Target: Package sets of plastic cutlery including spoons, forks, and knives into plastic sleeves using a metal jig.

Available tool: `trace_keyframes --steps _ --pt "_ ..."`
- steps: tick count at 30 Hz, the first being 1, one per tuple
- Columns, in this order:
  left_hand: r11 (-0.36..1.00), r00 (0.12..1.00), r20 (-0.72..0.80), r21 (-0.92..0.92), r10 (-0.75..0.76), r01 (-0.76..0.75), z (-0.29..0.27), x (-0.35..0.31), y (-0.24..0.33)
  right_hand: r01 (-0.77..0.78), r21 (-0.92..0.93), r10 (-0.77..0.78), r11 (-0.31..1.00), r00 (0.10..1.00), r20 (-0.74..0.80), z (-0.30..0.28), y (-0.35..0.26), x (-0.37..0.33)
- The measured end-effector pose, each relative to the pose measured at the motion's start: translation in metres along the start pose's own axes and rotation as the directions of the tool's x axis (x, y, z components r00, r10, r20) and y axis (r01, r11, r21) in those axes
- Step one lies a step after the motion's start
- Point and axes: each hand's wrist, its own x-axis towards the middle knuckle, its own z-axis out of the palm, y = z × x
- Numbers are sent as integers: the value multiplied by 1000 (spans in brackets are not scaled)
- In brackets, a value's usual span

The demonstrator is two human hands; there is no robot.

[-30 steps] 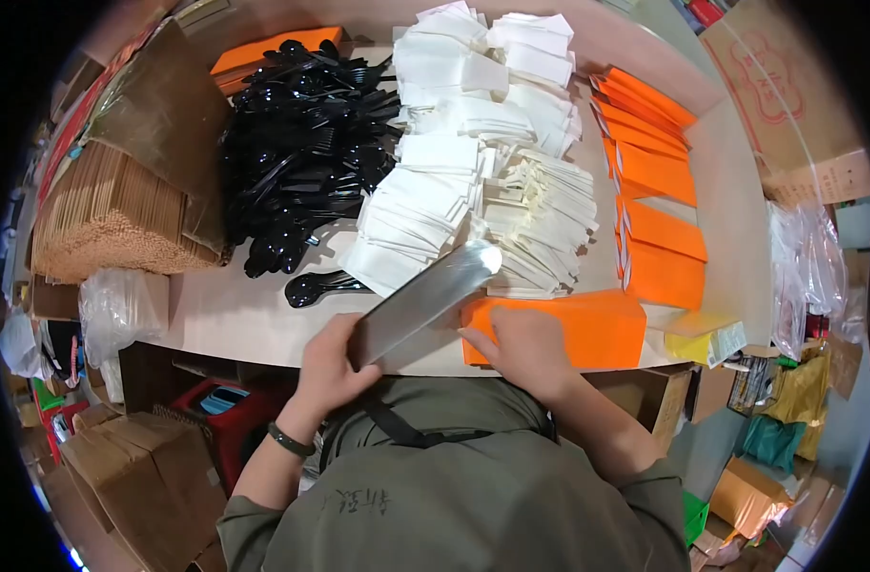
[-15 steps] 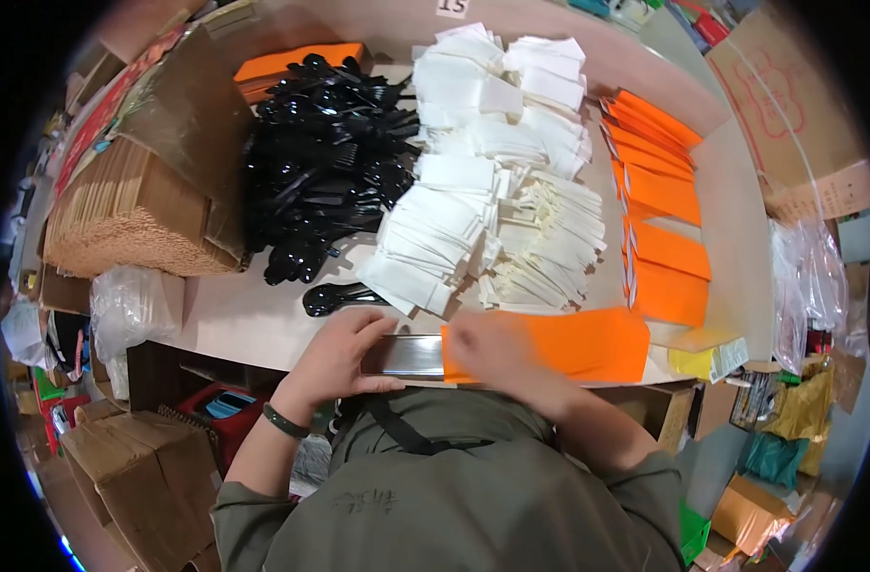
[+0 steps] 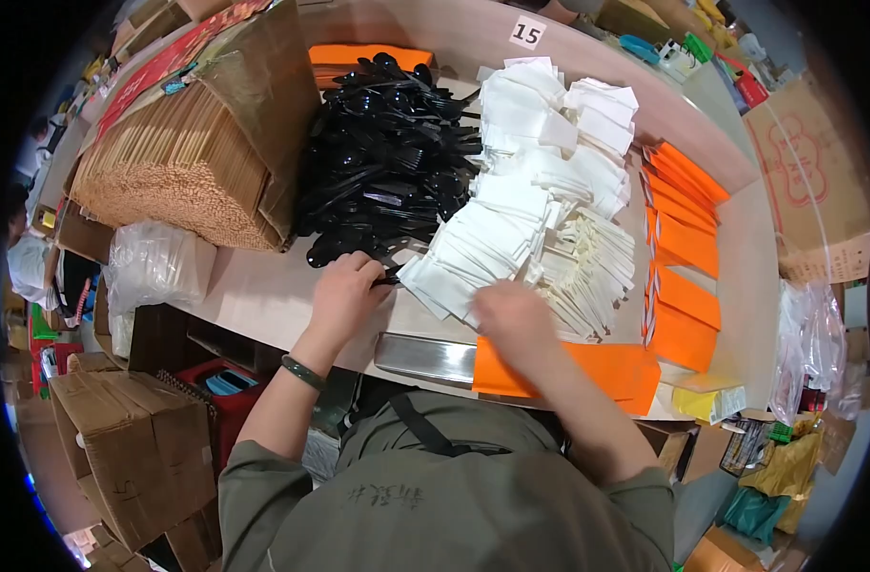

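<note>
Right hand (image 3: 511,319) motion-blurred, grip unclear.

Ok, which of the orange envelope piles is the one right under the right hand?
The flat orange envelope at the table's near edge, beside the metal strip. The right hand overlaps its left end; the other orange stacks lie farther right, untouched.

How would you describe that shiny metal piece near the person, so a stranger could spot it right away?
Start at the pale table and follow its near edge toward the person. There, between the left hand and the right hand, lies a flat silver metal strip, its right end tucked under an orange sleeve. It is the only shiny, mirror-like thing among black plastic cutlery, white paper napkins and orange paper.
</note>
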Motion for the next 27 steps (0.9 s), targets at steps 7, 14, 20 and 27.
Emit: trace_keyframes --steps 7,14,20,27 --pt "997 982 -181 -52 -57 49 -9 -25 -8 -96 -173 136 980 961 241 50 2 33" --pt "758 851 -177 -568 -494 322 -3 -76 5 -242 284 106 928 901 420 2 -40 26" --pt "781 916 -160 -587 -369 213 -3 -81 28 -165 164 67 973 875 480 3 -61 7" --pt "892 979 -161 -451 -125 40 -2 -67 29 -114 165 88 980 983 160 18 -53 -20"
